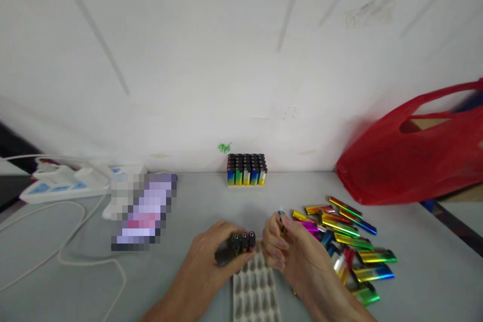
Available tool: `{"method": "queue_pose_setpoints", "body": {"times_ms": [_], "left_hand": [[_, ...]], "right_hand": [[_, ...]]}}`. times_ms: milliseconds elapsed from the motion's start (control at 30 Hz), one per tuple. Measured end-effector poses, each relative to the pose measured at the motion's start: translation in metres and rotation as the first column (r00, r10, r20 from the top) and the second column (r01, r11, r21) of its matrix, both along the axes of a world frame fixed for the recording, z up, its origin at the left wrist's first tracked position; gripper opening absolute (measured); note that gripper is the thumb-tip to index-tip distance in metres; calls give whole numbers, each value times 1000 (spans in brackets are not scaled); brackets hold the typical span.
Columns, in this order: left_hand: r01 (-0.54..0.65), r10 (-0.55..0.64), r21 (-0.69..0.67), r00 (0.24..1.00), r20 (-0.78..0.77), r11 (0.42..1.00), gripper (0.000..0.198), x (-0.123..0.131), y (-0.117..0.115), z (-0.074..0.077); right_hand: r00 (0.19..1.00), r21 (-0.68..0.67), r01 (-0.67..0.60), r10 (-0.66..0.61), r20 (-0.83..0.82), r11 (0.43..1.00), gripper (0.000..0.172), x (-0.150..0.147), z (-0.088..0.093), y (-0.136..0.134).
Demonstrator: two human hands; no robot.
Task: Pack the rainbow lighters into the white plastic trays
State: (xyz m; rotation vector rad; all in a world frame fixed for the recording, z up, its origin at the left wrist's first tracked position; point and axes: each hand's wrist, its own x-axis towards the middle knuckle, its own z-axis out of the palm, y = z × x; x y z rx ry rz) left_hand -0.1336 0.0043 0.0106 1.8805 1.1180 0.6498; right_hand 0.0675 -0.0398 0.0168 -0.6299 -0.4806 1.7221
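Over the far end of a pale tray with rows of oval slots, my left hand grips three cigarette lighters side by side, their black tops upward. My right hand is just right of them, closed around a single lighter; its top shows between thumb and fingers, and most of its body is hidden. The tray's visible slots hold nothing. Beside my right hand lies a loose pile of shiny multicoloured lighters, partly covered by my forearm.
A block of upright lighters stands against the wall at the back. A phone with a blurred screen and a white power strip with cables are at left. A red bag stands at the right.
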Motion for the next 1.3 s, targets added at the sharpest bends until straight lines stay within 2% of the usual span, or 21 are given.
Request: {"method": "queue_pose_setpoints", "body": {"times_ms": [167,433,533,633,700,900,1033,1300], "left_hand": [[-5,5,9,1000,-3,1000,9,0,0,-1],[25,-26,57,1000,7,998,4,1,-1,1],[23,-25,61,1000,18,998,5,0,0,0],[10,-11,54,1000,13,998,5,-1,0,-2],[3,-3,44,1000,13,999,6,-1,0,-4],[4,-5,42,1000,16,999,8,-2,-1,-7],[11,-12,39,1000,16,999,8,-2,-1,-6],[4,-5,46,1000,23,999,12,-1,0,-5]], "right_hand": [[998,39,6,-8,56,999,42,-5,4,-1],[940,153,125,-167,299,980,37,-6,-1,-2],[855,186,109,-188,484,977,36,-2,0,-3],[773,233,36,-175,610,972,36,0,1,-2],[725,256,-8,-171,667,967,34,0,1,-1],[515,335,-51,-262,816,941,28,1,-8,0],[393,362,-96,-299,870,927,25,2,-5,-4],[412,318,-180,-222,884,931,25,2,9,-7]]}}
